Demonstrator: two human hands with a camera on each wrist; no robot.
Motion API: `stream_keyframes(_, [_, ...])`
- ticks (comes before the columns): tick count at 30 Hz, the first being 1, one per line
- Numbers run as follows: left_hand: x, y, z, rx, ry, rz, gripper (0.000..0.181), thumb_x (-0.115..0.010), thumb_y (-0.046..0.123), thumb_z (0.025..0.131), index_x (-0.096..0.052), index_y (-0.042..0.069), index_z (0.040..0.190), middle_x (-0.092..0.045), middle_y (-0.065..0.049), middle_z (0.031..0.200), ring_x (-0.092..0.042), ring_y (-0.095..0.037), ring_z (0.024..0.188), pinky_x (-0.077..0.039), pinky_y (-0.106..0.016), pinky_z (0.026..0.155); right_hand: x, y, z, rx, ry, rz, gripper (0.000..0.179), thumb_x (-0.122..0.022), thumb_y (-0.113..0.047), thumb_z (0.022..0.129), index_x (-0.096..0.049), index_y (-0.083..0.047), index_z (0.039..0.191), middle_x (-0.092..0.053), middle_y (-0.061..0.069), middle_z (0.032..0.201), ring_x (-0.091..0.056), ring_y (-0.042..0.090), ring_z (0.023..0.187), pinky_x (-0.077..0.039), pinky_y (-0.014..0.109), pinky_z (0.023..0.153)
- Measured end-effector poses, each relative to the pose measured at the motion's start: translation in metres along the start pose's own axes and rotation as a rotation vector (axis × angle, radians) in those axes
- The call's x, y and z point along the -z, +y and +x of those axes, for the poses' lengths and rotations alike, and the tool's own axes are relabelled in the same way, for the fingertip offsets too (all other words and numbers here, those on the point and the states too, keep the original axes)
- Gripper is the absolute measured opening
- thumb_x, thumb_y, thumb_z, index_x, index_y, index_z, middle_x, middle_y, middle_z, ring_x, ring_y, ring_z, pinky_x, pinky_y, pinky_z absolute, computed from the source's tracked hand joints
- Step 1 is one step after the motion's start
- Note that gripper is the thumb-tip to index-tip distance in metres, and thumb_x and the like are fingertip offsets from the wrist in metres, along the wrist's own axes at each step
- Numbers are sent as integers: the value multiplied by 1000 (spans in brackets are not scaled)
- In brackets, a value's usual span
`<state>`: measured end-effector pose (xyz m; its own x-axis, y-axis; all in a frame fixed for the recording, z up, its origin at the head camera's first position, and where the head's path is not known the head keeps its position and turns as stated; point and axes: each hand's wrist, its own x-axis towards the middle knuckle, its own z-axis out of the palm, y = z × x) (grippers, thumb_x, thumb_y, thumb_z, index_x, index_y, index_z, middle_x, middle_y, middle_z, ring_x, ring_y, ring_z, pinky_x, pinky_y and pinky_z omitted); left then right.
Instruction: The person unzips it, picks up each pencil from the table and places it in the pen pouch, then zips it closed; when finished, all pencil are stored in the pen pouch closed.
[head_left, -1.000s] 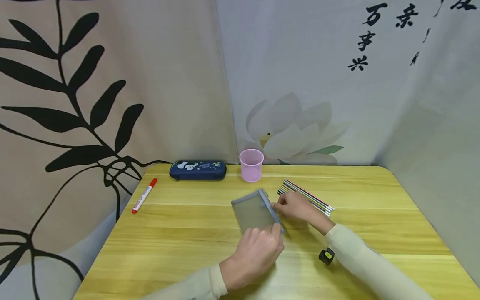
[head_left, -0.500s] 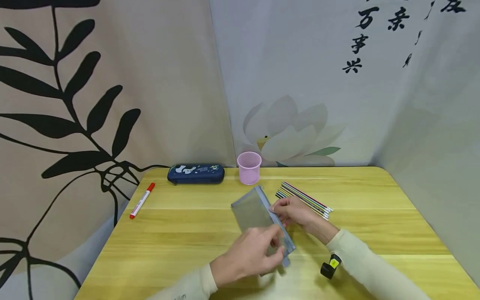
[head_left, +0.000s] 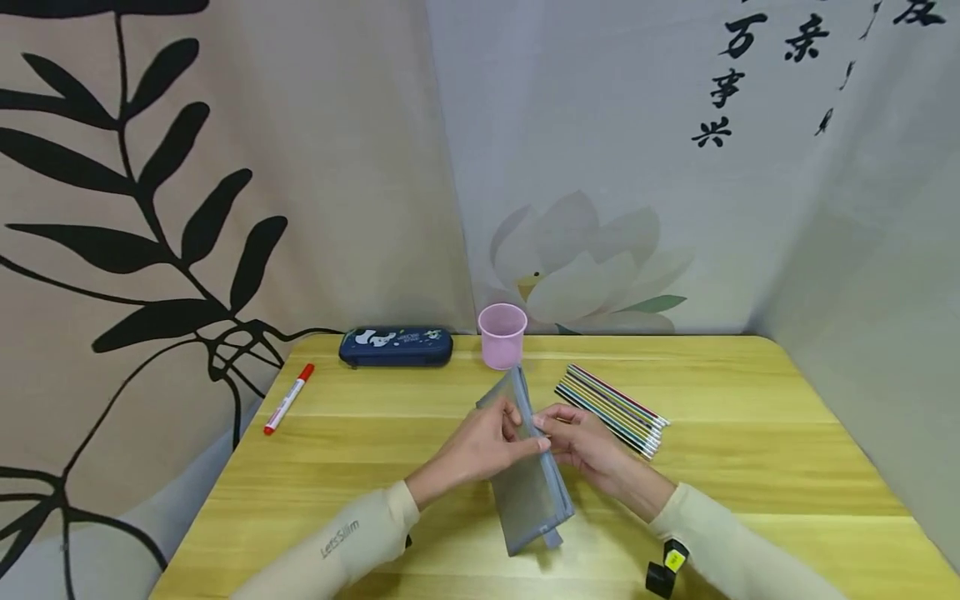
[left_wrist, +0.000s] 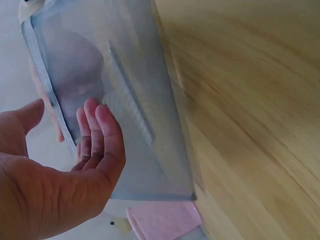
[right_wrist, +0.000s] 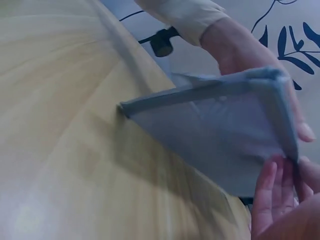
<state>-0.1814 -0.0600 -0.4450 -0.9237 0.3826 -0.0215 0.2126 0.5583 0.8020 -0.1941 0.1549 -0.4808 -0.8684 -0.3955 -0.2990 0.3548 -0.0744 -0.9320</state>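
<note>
While your left hand (head_left: 480,443) curves loosely, your right hand (head_left: 592,448) pinches the grey rectangular mesh pouch (head_left: 522,500), lower centre. Slack fingers could drop it.

The left hand (left_wrist: 65,187) is nearest the grey mesh pouch (left_wrist: 142,165) — fingers (left_wrist: 114,137) bent before it, thumb apart. The right hand (left_wrist: 79,62) shows dimly through the mesh. Below lies part of a pink cup (left_wrist: 165,220) — the wood-grained table (left_wrist: 250,100) fills the right.
</note>
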Motion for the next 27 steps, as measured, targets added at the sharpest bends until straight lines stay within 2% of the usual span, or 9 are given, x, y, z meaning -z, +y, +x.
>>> stream_keyframes(3, [-1, 3, 3, 25, -26, -51, 57, -82, 54, 87, -53, 11, 110, -69, -1, 78, -64, -13, 64, -56, -29, 53, -2, 2, -3, 0, 1, 22, 11, -68, -30, 105, -69, -19, 105, -69, -10, 86, -67, 5, 77, -61, 20, 71])
stream_keyframes(6, [0, 5, 7, 51, -52, -120, 55, -83, 47, 88, -52, 7, 110, -70, -2, 74, -67, -14, 60, -60, -31, 54, -4, 2, -3, -5, -7, 55, 10, -66, -30, 105, -70, -21, 105, -71, -11, 90, -67, 5, 82, -61, 20, 77])
stream_keyframes(10, [4, 7, 14, 90, -89, -186, 44, -81, 33, 91, -52, 3, 108, -73, -5, 75, -71, -17, 61, -67, -39, 59, -7, 4, -2, -7, -35, 107, 9, -62, -28, 108, -69, -22, 106, -75, -11, 95, -72, 6, 90, -64, 23, 82])
stream_keyframes(14, [9, 8, 19, 137, -134, -219, 29, -73, 20, 94, -53, 3, 105, -74, -10, 77, -75, -21, 63, -70, -44, 65, -7, 7, -2, 7, -53, 131, 11, -59, -25, 109, -70, -21, 107, -77, -9, 97, -75, 7, 91, -65, 24, 81])
stream_keyframes(17, [16, 7, 21, 180, -150, -199, 18, -66, 15, 96, -55, 2, 102, -74, -14, 73, -76, -24, 61, -70, -46, 64, -7, 9, -2, 16, -30, 98, 12, -61, -25, 108, -72, -20, 106, -77, -8, 96, -74, 7, 89, -64, 23, 77])
stream_keyframes(20, [28, 9, 21, 198, -133, -142, 13, -63, 9, 96, -56, 1, 102, -72, -16, 66, -75, -24, 55, -69, -46, 59, -5, 10, -5, 15, 17, 48, 11, -65, -26, 106, -73, -18, 106, -75, -9, 94, -71, 7, 83, -61, 21, 71])
stream_keyframes(23, [39, 11, 19, 168, -128, -41, 15, -60, 5, 94, -58, 0, 108, -71, -13, 62, -73, -23, 50, -67, -45, 53, -4, 11, -8, 15, 61, 6, 13, -69, -26, 104, -72, -15, 109, -71, -8, 92, -68, 6, 78, -60, 20, 66])
stream_keyframes(27, [54, 15, 16, 123, -195, 98, 20, -60, 4, 95, -59, 1, 114, -72, -10, 63, -75, -25, 53, -66, -43, 51, 0, 14, -11, 44, 120, -56, 20, -72, -24, 101, -72, -7, 111, -69, -5, 86, -66, 8, 73, -59, 20, 61])
